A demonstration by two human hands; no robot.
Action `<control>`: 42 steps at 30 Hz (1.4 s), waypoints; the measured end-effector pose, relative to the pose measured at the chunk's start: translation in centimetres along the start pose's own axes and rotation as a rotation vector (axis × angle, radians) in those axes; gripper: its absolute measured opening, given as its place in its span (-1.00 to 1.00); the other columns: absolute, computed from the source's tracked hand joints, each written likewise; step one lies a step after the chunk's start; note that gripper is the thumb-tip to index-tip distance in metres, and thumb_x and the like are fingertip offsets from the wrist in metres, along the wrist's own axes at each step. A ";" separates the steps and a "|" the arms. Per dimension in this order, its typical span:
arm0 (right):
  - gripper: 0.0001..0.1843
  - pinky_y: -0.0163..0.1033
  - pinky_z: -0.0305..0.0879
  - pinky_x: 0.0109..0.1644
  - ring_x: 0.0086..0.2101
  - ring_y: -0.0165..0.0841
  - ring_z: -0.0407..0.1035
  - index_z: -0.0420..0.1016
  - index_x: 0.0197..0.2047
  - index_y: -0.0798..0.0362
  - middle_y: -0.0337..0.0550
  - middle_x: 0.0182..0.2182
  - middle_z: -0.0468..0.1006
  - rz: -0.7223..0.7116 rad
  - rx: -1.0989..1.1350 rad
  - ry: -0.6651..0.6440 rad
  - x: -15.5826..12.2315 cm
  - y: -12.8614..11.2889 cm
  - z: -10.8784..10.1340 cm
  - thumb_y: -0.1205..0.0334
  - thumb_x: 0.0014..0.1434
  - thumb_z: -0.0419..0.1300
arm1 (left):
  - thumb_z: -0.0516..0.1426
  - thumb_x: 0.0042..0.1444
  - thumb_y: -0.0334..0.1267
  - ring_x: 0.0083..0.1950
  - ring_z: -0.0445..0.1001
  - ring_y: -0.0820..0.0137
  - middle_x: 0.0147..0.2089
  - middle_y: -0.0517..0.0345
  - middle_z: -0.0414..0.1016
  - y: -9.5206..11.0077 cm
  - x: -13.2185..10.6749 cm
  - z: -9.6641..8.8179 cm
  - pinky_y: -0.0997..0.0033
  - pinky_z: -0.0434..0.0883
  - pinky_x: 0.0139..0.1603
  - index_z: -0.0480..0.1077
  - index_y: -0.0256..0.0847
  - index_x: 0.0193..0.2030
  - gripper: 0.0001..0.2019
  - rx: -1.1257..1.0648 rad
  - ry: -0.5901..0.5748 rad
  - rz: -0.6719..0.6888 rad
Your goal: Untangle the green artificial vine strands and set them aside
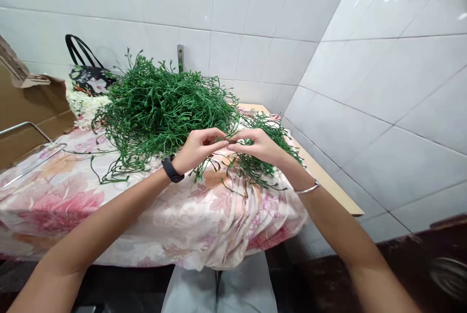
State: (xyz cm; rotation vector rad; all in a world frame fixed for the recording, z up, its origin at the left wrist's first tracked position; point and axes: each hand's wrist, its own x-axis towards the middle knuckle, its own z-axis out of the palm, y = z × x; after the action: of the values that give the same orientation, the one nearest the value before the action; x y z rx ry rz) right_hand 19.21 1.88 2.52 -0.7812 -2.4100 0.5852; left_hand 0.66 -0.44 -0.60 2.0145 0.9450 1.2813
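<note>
Where left hand [199, 150] and right hand [257, 146] meet, green sprig [230, 138] — pinched by both.

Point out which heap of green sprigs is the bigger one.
The heap left of centre, behind the left hand. It stands tall and wide; the other heap, beyond the right hand, is low and thin.

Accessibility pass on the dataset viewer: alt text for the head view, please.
The left hand and right hand pinch a thin green stem between them over a table draped in a flowered cloth. Behind them lies a big pile of green stems; a cardboard box and a dark bag sit at the far left by a white tiled wall.
</note>
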 end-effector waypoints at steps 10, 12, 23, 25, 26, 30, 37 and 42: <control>-0.67 -0.38 0.06 -0.35 -0.52 -0.55 0.14 0.36 -0.52 0.15 -0.26 -0.60 0.32 -0.205 -0.310 -0.194 1.9 0.6 -1.3 0.21 0.18 -0.05 | -0.04 0.11 -0.19 -0.54 -0.01 0.59 -0.58 0.35 0.01 -0.2 2.3 -0.7 0.54 -0.02 -0.52 0.09 -0.25 -0.50 -0.77 0.303 -0.314 0.032; -0.68 -0.38 0.04 -0.37 -0.56 -0.56 0.07 0.30 -0.59 0.15 -0.30 -0.65 0.24 -0.240 -0.384 -0.114 2.0 0.5 -0.4 0.27 0.16 -0.03 | -0.07 0.13 -0.22 -0.55 -0.03 0.58 -0.58 0.35 -0.02 -0.2 1.7 -0.5 0.52 -0.05 -0.51 0.03 -0.23 -0.51 -0.77 0.402 -0.244 0.061; -0.69 -0.35 0.05 -0.38 -0.56 -0.52 0.07 0.22 -0.64 0.12 -0.26 -0.66 0.23 -0.337 -0.669 0.262 0.5 0.2 3.0 0.37 0.12 -0.04 | -0.10 0.14 -0.33 -0.54 -0.02 0.56 -0.58 0.33 -0.01 -0.1 0.0 0.8 0.51 -0.05 -0.49 -0.05 -0.21 -0.53 -0.77 0.464 -0.080 0.068; -0.70 -0.34 0.06 -0.37 -0.55 -0.50 0.09 0.23 -0.63 0.13 -0.24 -0.65 0.26 -0.346 -0.734 0.290 0.3 0.1 3.2 0.37 0.12 -0.03 | -0.10 0.13 -0.34 -0.54 -0.01 0.55 -0.58 0.33 0.00 0.1 -0.1 0.9 0.51 -0.05 -0.48 -0.05 -0.21 -0.53 -0.77 0.481 -0.060 0.078; -0.70 -0.34 0.06 -0.36 -0.55 -0.49 0.10 0.24 -0.63 0.12 -0.23 -0.65 0.27 -0.344 -0.756 0.301 0.3 0.0 3.3 0.37 0.12 -0.03 | -0.10 0.13 -0.34 -0.54 0.00 0.55 -0.58 0.32 0.01 0.1 -0.1 0.9 0.51 -0.04 -0.48 -0.05 -0.21 -0.53 -0.77 0.487 -0.051 0.085; -0.70 -0.32 0.07 -0.36 -0.54 -0.46 0.12 0.23 -0.62 0.12 -0.21 -0.64 0.31 -0.332 -0.804 0.326 0.1 0.0 3.8 0.35 0.14 -0.03 | -0.11 0.13 -0.35 -0.55 0.00 0.54 -0.58 0.32 0.02 0.5 -0.2 1.1 0.50 -0.02 -0.48 -0.06 -0.20 -0.53 -0.77 0.505 -0.026 0.097; -0.67 -0.30 0.01 -0.40 -0.56 -0.47 0.03 0.09 -0.62 0.07 -0.26 -0.67 0.16 -0.242 -0.736 0.425 -0.1 0.3 2.4 0.33 0.18 -0.07 | -0.10 0.15 -0.31 -0.53 -0.02 0.54 -0.58 0.31 0.00 0.2 -0.3 1.0 0.47 -0.04 -0.46 -0.03 -0.21 -0.52 -0.77 0.531 0.011 0.046; -0.69 -0.35 0.03 -0.37 -0.52 -0.51 0.05 0.05 -0.57 0.07 -0.30 -0.61 0.13 -0.201 -0.426 0.245 0.2 1.1 0.7 0.27 0.22 -0.10 | -0.09 0.19 -0.22 -0.53 0.06 0.56 -0.57 0.31 0.08 0.1 0.3 0.0 0.52 0.03 -0.47 0.12 -0.25 -0.49 -0.75 0.312 -0.011 0.018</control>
State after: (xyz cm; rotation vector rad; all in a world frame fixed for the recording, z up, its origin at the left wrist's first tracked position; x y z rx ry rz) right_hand 19.10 2.67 1.39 -0.7158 -2.3680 -0.1060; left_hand 0.74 -0.26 -0.38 2.2655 1.1849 1.1896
